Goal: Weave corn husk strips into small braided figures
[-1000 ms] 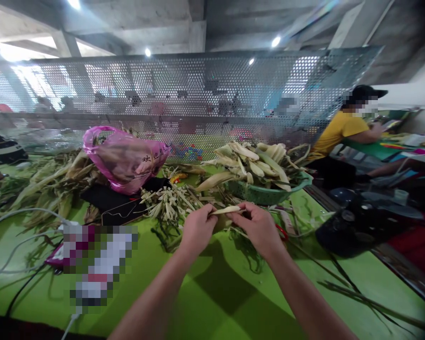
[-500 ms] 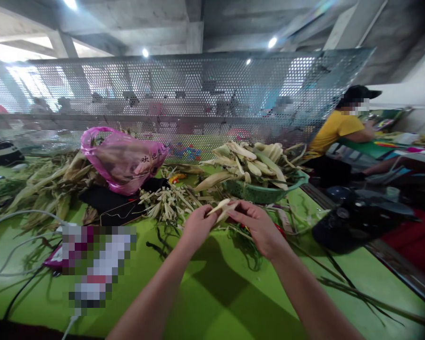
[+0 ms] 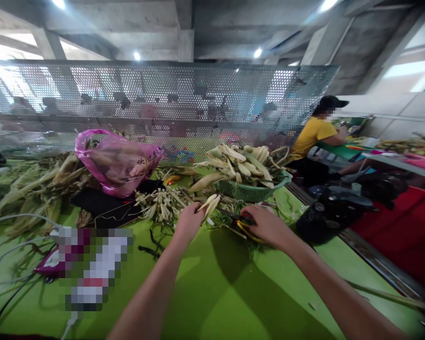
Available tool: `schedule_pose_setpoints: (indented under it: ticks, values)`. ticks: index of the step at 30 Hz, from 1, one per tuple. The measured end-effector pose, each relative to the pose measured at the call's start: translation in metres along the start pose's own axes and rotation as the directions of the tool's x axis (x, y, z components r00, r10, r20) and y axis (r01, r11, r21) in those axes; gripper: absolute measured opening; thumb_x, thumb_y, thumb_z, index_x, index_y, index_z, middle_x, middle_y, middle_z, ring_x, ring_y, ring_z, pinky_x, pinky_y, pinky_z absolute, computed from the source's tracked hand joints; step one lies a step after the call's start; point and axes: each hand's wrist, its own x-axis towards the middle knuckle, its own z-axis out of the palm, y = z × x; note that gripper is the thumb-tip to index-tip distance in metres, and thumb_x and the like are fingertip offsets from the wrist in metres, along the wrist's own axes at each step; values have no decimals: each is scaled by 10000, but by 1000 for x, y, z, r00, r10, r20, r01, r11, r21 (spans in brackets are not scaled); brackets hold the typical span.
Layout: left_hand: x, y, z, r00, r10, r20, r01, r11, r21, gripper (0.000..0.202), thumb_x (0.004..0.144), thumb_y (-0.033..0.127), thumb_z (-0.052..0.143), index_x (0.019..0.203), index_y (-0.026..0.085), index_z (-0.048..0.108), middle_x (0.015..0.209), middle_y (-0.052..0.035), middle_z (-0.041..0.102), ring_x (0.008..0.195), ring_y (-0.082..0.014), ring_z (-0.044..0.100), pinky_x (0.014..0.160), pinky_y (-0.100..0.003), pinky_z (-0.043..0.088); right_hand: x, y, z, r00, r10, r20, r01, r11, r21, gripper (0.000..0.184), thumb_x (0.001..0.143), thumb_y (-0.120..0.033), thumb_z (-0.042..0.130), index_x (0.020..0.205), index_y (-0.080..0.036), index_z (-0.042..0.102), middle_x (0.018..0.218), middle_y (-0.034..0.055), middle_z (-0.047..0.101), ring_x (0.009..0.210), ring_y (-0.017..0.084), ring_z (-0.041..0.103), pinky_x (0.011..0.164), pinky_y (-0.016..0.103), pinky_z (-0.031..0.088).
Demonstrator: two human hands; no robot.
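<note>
My left hand is closed, pinching a small bundle of pale corn husk pieces that points up and to the right. My right hand is closed around dark handles, which look like those of scissors; the fingers partly cover them. Something yellow shows just under the right fingers. Behind both hands stands a green basket heaped with dried corn husks. Left of it lies a pile of small tied husk bundles.
A pink plastic bag rests behind a dark box. Long husks lie at the left. White cables and a purple power strip occupy the front left. A black bag sits on the right. A person in a yellow shirt sits beyond.
My right hand has left the husk, moved right and taken hold of the scissors. My left hand keeps the husk, now tilted more upright. The view has turned slightly right.
</note>
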Motion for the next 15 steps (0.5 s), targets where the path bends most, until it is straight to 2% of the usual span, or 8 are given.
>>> schedule_pose_setpoints:
  ticks: [9, 12, 15]
  values:
    - [0, 1, -3, 1000, 5, -22, -4, 999, 40, 210, 799, 317, 465, 639, 195, 526, 530, 41, 448, 510, -113, 408, 528, -225, 261, 13, 15, -3, 1000, 10, -22, -6, 989, 149, 456, 608, -149, 621, 1048, -234, 703, 941, 59, 707, 831, 224, 621, 716, 278, 414]
    - [-1, 2, -5, 998, 6, -60, -2, 998, 68, 225, 800, 335, 485, 623, 199, 513, 541, 34, 460, 524, -120, 411, 536, -231, 251, 15, 19, -10, 999, 28, -25, -21, 967, 254, 449, 620, -194, 608, 1055, -221, 715, 778, 26, 709, 680, 198, 613, 639, 277, 434]
    - [-3, 3, -5, 994, 11, -109, -1, 995, 96, 220, 791, 326, 511, 610, 201, 504, 563, 23, 466, 549, -128, 411, 546, -240, 231, 8, 15, -20, 997, 47, -67, -16, 913, 407, 406, 653, -335, 638, 1026, -215, 742, 602, -2, 664, 531, 186, 570, 519, 275, 432]
